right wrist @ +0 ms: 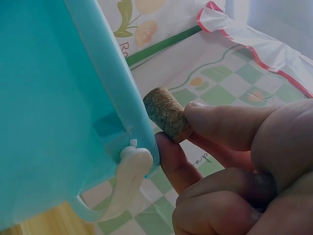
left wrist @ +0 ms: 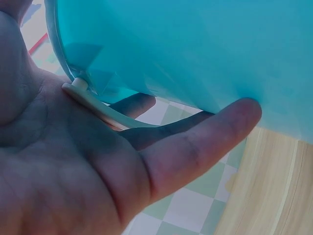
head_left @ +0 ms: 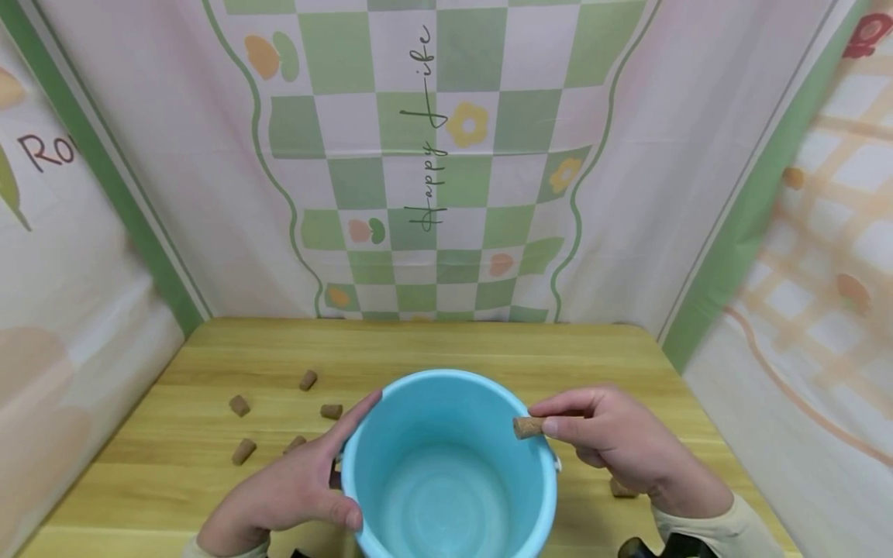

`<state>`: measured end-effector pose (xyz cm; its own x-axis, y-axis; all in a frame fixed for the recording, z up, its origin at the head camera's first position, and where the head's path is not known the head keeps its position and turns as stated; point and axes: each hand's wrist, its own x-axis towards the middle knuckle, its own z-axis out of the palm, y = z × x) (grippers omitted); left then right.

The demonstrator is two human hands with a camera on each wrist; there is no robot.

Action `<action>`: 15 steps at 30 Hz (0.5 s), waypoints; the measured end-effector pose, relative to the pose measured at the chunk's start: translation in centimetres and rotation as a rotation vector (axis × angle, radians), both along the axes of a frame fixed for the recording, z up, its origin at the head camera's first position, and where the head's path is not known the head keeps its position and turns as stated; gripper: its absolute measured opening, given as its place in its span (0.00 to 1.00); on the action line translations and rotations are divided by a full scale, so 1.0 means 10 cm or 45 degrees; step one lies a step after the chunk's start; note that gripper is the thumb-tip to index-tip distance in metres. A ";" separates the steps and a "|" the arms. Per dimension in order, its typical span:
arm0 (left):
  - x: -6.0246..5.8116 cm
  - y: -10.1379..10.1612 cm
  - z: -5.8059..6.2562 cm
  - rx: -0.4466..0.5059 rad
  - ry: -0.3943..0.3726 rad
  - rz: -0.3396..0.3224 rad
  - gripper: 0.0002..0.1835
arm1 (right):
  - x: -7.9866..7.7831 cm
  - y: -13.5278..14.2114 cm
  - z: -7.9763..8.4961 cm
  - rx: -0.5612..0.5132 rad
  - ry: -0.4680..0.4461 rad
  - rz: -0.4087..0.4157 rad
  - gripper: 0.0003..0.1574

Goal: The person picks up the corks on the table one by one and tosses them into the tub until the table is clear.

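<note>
A light blue bucket (head_left: 446, 375) stands at the near middle of the table in the head view, its inner floor showing. Against its left outer side rests my left hand (head_left: 300, 484), fingers spread and nearly straight, the thumb by the rim. In the left wrist view its fingers (left wrist: 205, 147) touch the bucket wall (left wrist: 195, 54), with the pale handle across the palm. My right hand (head_left: 617, 438) pinches a cork (head_left: 528, 428) between thumb and fingers at the right rim. The right wrist view shows this cork (right wrist: 167, 113) beside the outer rim, a fingertip near the rim.
Several loose corks lie left of the bucket on the wooden table (head_left: 244, 349), among them one cork (head_left: 308, 380) at the back. Another cork (head_left: 621, 488) is partly hidden below my right wrist. Printed fabric (head_left: 460, 186) hangs behind and on both sides.
</note>
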<state>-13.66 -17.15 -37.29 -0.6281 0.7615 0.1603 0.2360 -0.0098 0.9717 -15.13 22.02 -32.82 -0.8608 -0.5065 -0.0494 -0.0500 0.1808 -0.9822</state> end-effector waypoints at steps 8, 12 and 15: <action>0.00 0.00 -0.01 -0.001 -0.012 0.007 0.56 | -0.01 0.00 -0.01 -0.010 0.012 0.008 0.17; 0.00 0.00 -0.01 0.001 -0.028 0.008 0.56 | -0.02 0.00 -0.02 -0.016 0.013 0.015 0.17; 0.00 0.00 -0.01 0.003 -0.034 0.011 0.56 | -0.02 0.01 -0.03 -0.016 0.009 0.015 0.17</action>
<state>-13.66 -17.13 -37.38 -0.6386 0.7557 0.1451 0.2101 -0.0102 0.9776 -15.34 22.08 -33.08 -0.8550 -0.5172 -0.0369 -0.0589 0.1675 -0.9841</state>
